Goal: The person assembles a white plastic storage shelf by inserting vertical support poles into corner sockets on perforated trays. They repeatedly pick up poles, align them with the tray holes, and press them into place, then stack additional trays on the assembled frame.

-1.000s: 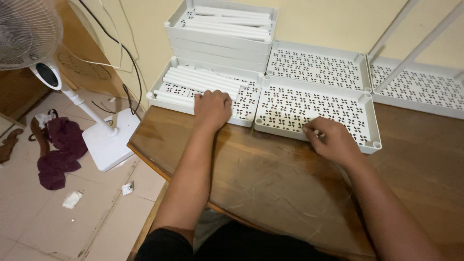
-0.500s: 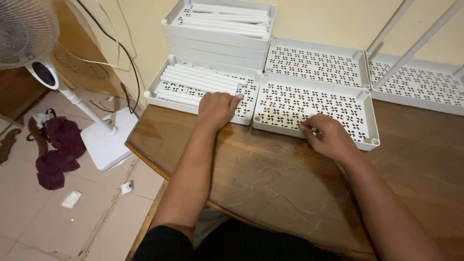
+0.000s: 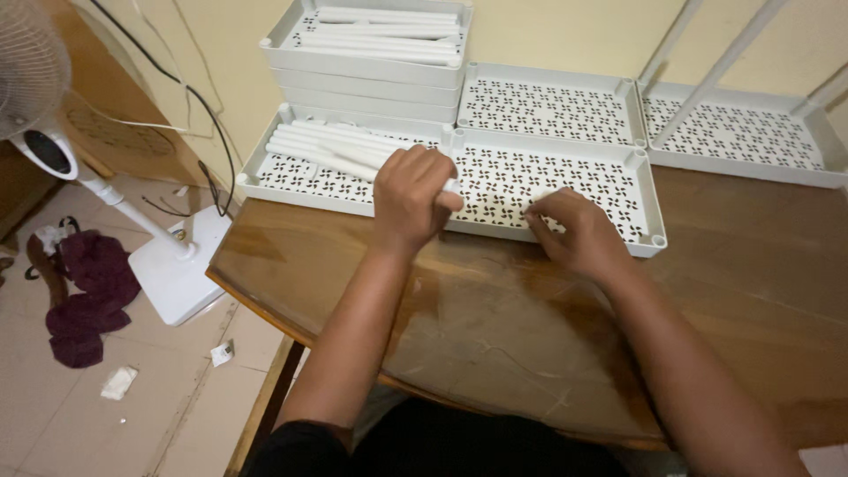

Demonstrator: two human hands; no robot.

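My left hand [image 3: 411, 199] is closed around a white plastic tube [image 3: 451, 185] at the wall between two white perforated trays. The left tray [image 3: 256, 172] holds several more white tubes [image 3: 327, 150]. My right hand [image 3: 574, 231] lies with curled fingers on the front wall of the middle tray [image 3: 565, 172]; whether it grips anything is hidden by the fingers. Both trays sit at the far side of a brown wooden table [image 3: 495, 327].
A stack of white trays [image 3: 362, 84] with tubes on top stands behind the left tray. Another perforated tray [image 3: 548, 106] lies behind the middle one. A tray with upright white poles [image 3: 742, 141] is at the right. A white pedestal fan [image 3: 172, 274], cables [image 3: 212, 150] and a dark red cloth [image 3: 84, 291] are on the floor at left.
My left hand has moved right from the left tray's front edge and closed on a white tube. My right hand has shifted left along the middle tray's front wall.
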